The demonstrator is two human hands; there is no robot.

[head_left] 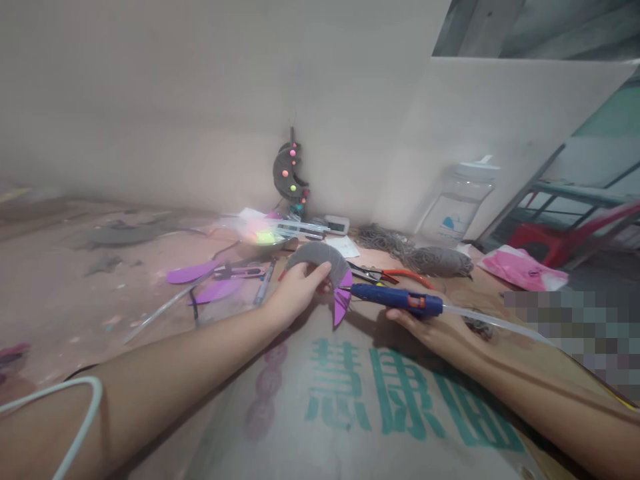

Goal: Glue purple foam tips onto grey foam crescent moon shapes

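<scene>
My left hand [306,283] pinches a crescent shape [320,253] wrapped in grey yarn. Its lower right tip is bare purple [342,305], crossed by a few dark strands. A blue glue gun [390,297] lies in my right hand [420,323], whose fingers wrap its underside. The nozzle points left and meets the crescent near the edge between grey yarn and purple; whether it touches is too small to tell. A clear glue stick [495,323] extends from the back of the gun.
A crescent decorated with coloured balls [289,175] leans on the wall. Behind my hands are pliers [370,272], grey yarn [440,261], a water bottle [456,203] and a pink packet [523,268]. Purple pieces [193,272] and a cutter [240,272] lie left. Printed cardboard [300,440] is below.
</scene>
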